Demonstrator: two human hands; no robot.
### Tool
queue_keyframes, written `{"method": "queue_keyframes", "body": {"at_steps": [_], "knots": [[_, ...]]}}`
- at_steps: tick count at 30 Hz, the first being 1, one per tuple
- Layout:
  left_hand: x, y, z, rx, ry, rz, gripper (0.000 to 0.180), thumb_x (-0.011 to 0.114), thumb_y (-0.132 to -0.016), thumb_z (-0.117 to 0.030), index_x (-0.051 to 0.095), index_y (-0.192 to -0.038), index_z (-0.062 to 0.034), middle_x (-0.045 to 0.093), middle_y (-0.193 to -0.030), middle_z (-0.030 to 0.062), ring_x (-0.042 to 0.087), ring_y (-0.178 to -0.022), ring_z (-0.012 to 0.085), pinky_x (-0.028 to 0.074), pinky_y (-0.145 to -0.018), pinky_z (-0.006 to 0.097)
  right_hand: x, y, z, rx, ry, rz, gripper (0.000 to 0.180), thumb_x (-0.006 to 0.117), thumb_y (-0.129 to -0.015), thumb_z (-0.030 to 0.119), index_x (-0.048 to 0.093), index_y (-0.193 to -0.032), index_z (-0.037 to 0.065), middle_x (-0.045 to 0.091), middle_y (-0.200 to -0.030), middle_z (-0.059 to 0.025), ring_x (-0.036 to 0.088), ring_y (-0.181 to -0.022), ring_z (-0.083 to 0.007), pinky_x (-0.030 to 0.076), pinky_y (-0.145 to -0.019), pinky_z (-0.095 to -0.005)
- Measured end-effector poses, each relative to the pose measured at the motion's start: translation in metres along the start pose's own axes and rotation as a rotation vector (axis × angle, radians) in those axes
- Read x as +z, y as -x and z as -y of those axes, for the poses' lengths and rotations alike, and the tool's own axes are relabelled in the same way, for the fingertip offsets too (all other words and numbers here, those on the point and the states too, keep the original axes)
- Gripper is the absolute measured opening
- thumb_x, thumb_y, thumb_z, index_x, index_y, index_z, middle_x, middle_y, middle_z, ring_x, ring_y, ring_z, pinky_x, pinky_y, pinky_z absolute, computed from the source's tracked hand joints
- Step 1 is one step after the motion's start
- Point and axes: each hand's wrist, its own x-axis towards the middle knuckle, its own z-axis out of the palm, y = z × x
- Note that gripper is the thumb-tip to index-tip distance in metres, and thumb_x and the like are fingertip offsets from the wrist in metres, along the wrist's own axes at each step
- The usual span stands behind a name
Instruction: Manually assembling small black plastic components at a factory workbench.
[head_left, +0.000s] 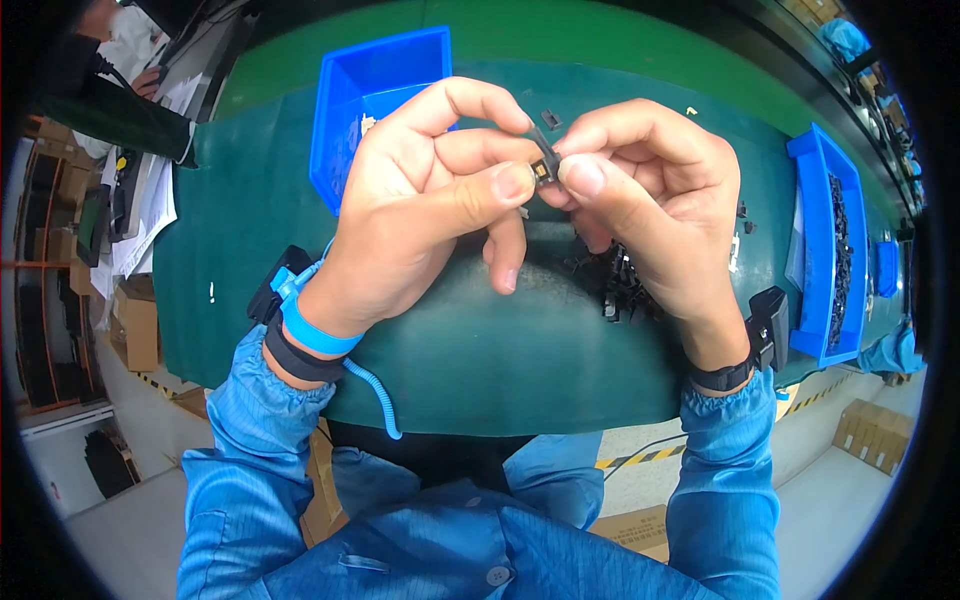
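Between my two hands, above the green tabletop, is a small black plastic part (pixel 546 168) with a pale yellowish insert. My left hand (pixel 430 190) pinches it from the left with thumb and fingers, its lower fingers loosely curled. From the right, the thumb and forefinger of my right hand (pixel 650 185) close on the same part. Another small black piece (pixel 551 119) shows just beyond the fingertips; whether it lies on the table is hard to tell. Under my right hand lies a heap of loose black parts (pixel 625 285), partly covered by the hand.
A blue bin (pixel 387 62) with a few pale pieces stands at the far left, partly behind my left hand. On the right, a long blue tray (pixel 818 160) holds many black parts. A coiled blue cord (pixel 375 390) hangs from my left wrist strap over the green table (pixel 480 370).
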Motion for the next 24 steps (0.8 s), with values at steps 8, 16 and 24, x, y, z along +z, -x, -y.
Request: {"method": "queue_keyframes", "body": {"at_steps": [8, 16, 24], "knots": [[0.0028, -0.0001, 0.0031, 0.028, 0.047, -0.003, 0.022, 0.062, -0.1, -0.01, 0.044, -0.113, -0.008, 0.064, -0.089, 0.0083, 0.061, -0.048, 0.0185, 0.043, -0.045, 0.026, 0.0009, 0.0, -0.0004, -0.011, 0.007, -0.016, 0.011, 0.069, -0.095, 0.006, 0.069, -0.102, -0.002, 0.073, -0.082, -0.0103, 0.061, -0.06, -0.0051, 0.044, -0.047, -0.018], [-0.0016, 0.0002, 0.0064, 0.002, 0.099, -0.006, 0.02, 0.063, -0.099, -0.007, 0.044, -0.103, -0.0096, 0.066, -0.095, 0.0133, 0.064, -0.051, 0.02, 0.047, -0.047, 0.027, 0.0005, -0.0003, -0.0028, -0.074, 0.042, -0.018, 0.01, 0.07, -0.094, 0.005, 0.068, -0.1, -0.003, 0.071, -0.08, -0.0083, 0.056, -0.057, -0.0043, 0.042, -0.048, -0.0181], [0.0039, 0.0027, 0.0074, -0.031, 0.173, -0.012, 0.022, 0.066, -0.098, -0.007, 0.045, -0.102, -0.0091, 0.072, -0.102, 0.0189, 0.069, -0.057, 0.0224, 0.053, -0.051, 0.028, -0.0033, 0.001, -0.0053, -0.257, 0.343, -0.023, 0.012, 0.072, -0.09, -0.004, 0.067, -0.101, -0.006, 0.069, -0.086, -0.0074, 0.06, -0.069, -0.0052, 0.047, -0.059, -0.0176]]}}
